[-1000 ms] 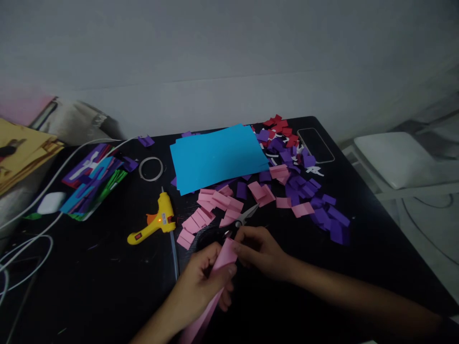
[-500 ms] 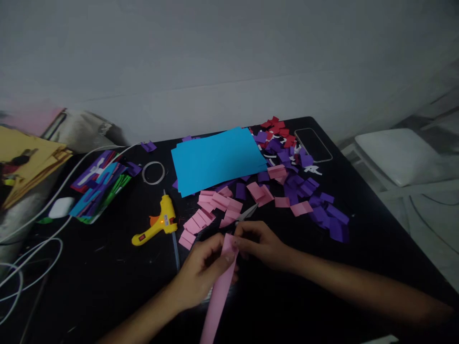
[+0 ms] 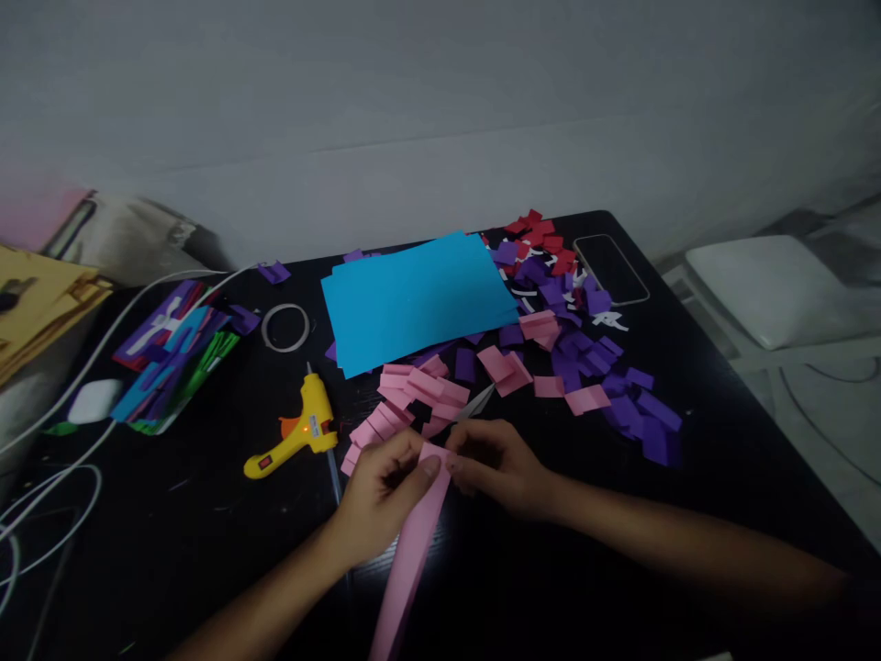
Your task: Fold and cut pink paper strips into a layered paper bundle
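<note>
Together, the left hand point(image 3: 378, 500) and the right hand point(image 3: 507, 470) hold a long, folded strip of pink paper point(image 3: 407, 565) over the black tabletop point(image 3: 199, 560). The left thumb and fingers pinch it near its upper end, while the right thumb and fingertips close narrowly on its top right corner. The strip slants down toward the viewer. Pointed silver scissor blades point(image 3: 477, 402) show just beyond the right hand, beside small folded pink paper pieces point(image 3: 383, 422).

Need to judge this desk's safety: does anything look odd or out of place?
The yellow glue gun lies on its side with its orange light lit, near loose pink paper pieces; it may be hot. Nothing plainly looks damaged.
</note>
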A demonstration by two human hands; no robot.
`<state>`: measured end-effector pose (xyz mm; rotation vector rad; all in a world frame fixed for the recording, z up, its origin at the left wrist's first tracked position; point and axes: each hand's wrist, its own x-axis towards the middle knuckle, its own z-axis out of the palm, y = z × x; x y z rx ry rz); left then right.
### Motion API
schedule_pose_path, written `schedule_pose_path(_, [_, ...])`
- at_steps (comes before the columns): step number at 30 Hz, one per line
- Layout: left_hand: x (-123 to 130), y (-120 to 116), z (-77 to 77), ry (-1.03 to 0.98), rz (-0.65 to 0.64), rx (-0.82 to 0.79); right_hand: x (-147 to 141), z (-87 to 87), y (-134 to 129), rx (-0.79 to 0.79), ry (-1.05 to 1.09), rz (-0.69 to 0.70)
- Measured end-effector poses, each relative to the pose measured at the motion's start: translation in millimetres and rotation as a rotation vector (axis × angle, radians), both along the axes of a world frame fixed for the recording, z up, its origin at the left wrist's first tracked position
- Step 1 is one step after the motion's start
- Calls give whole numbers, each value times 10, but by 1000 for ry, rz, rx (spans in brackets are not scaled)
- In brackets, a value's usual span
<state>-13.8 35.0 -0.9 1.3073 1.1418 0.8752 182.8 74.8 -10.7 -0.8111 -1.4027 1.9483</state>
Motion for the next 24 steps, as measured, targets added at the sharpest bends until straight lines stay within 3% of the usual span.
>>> schedule_pose_path(17, [-23, -31, -25, -150, -87, -108, 13, -41, 7, -54, 48, -25])
schedule_pose_path(24, [27, 27, 42, -132, -36, -21, 19, -43, 3, -31, 12, -32])
